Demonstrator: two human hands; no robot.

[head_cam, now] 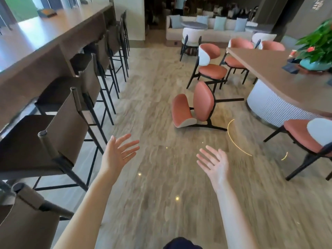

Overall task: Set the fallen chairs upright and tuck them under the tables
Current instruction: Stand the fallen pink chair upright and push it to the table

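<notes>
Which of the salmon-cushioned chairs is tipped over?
The fallen chair on the open floor ahead of both hands, legs pointing sideways; the others stand upright by the table.

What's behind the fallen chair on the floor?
Behind the fallen chair stands an upright chair, pulled out from the wooden table. The fallen seat covers part of its legs. Both hands are open, touching nothing.

No legible text, labels, brands or numbers anywhere. Pale markings on the dark wall, top right corner, too blurred to read.
</notes>
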